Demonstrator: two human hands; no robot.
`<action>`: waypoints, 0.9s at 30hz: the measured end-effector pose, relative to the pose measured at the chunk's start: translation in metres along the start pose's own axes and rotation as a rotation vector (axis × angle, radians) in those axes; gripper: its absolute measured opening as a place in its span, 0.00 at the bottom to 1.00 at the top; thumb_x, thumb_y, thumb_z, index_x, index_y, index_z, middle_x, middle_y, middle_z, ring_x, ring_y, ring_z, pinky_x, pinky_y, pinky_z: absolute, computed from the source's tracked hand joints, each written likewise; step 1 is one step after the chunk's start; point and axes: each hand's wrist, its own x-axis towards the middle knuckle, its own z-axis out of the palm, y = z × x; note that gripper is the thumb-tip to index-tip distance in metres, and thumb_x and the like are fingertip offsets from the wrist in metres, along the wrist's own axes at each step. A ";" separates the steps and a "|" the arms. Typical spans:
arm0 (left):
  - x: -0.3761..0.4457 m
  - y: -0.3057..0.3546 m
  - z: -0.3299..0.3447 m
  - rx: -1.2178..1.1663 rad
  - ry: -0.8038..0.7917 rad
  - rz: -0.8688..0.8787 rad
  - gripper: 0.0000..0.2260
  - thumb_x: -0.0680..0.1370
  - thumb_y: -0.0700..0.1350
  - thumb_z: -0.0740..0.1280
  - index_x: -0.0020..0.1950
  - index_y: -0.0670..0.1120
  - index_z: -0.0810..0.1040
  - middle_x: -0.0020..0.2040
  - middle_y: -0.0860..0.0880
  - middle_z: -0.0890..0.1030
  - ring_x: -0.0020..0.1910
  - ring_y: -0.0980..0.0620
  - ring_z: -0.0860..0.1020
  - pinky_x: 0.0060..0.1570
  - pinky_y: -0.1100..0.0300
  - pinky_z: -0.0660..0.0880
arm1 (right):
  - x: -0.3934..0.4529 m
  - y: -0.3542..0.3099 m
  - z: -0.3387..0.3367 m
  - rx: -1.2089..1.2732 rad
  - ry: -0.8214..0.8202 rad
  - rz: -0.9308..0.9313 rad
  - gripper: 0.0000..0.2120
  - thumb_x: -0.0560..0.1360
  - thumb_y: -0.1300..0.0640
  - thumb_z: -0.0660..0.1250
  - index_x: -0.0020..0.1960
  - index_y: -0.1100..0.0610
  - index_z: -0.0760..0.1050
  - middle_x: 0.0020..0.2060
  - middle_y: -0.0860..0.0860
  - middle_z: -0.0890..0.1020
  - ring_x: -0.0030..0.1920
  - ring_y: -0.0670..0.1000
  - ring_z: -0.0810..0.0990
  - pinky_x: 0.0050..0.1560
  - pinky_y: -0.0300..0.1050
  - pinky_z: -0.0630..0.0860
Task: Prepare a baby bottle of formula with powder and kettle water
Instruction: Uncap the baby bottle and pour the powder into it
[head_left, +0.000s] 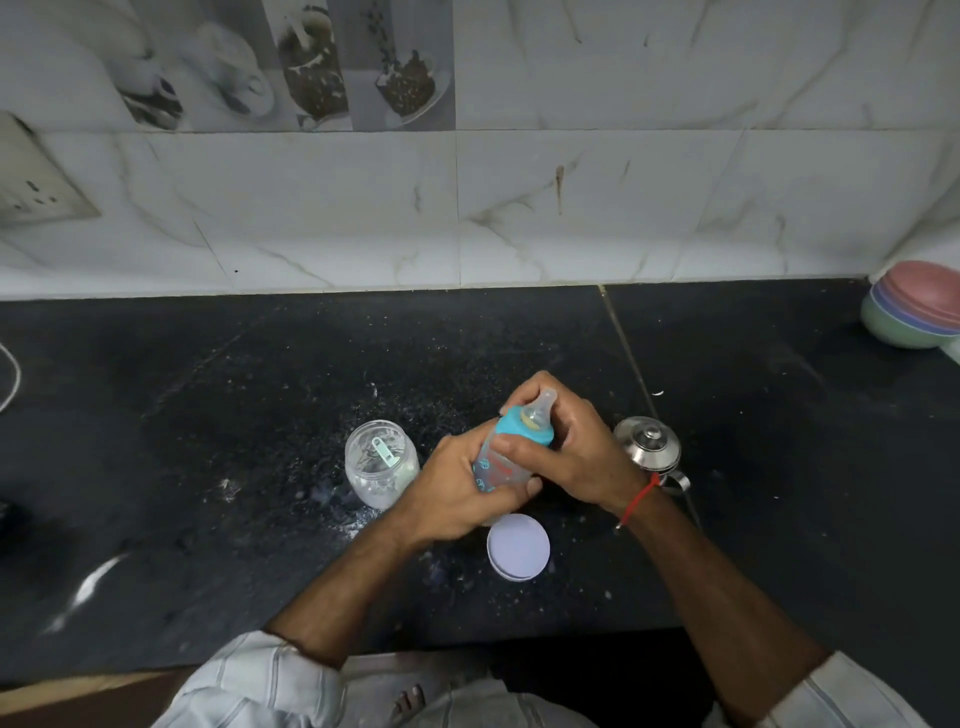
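So we've got both hands on the baby bottle (501, 470), tilted over the black bench (260, 395). Left hand (457, 493) wraps the body from below, fingers clenched around it; right hand (566, 447) comes over the top, fingers gripping the teal collar (522, 426) under the teat (540, 408). Bottle contents are hard to make out. The steel kettle (649, 449) is half hidden behind our right wrist.

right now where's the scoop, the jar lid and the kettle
scoop (385, 450), head view, on its flat handle inside the open jar
jar lid (518, 546), head view, middle of its flat face
kettle (648, 443), head view, on its steel lid
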 end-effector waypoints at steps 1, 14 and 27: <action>0.000 0.001 -0.004 -0.012 0.010 -0.005 0.16 0.73 0.53 0.76 0.59 0.52 0.80 0.47 0.48 0.85 0.44 0.46 0.84 0.47 0.47 0.81 | 0.001 -0.004 -0.008 0.044 -0.084 0.012 0.16 0.75 0.55 0.75 0.59 0.58 0.76 0.52 0.50 0.80 0.52 0.51 0.81 0.52 0.46 0.80; -0.020 -0.009 -0.021 0.343 0.029 -0.130 0.20 0.70 0.66 0.74 0.56 0.58 0.76 0.44 0.55 0.84 0.41 0.56 0.83 0.44 0.49 0.82 | 0.012 -0.041 -0.024 -0.420 -0.320 0.174 0.17 0.76 0.48 0.76 0.63 0.51 0.80 0.53 0.43 0.84 0.49 0.39 0.82 0.49 0.34 0.78; -0.071 -0.010 -0.030 0.016 0.412 -0.128 0.21 0.72 0.62 0.73 0.61 0.61 0.73 0.54 0.63 0.82 0.52 0.64 0.81 0.49 0.73 0.75 | 0.001 0.080 0.028 -0.523 -0.010 0.429 0.25 0.73 0.64 0.74 0.64 0.50 0.67 0.58 0.54 0.81 0.55 0.53 0.82 0.55 0.46 0.79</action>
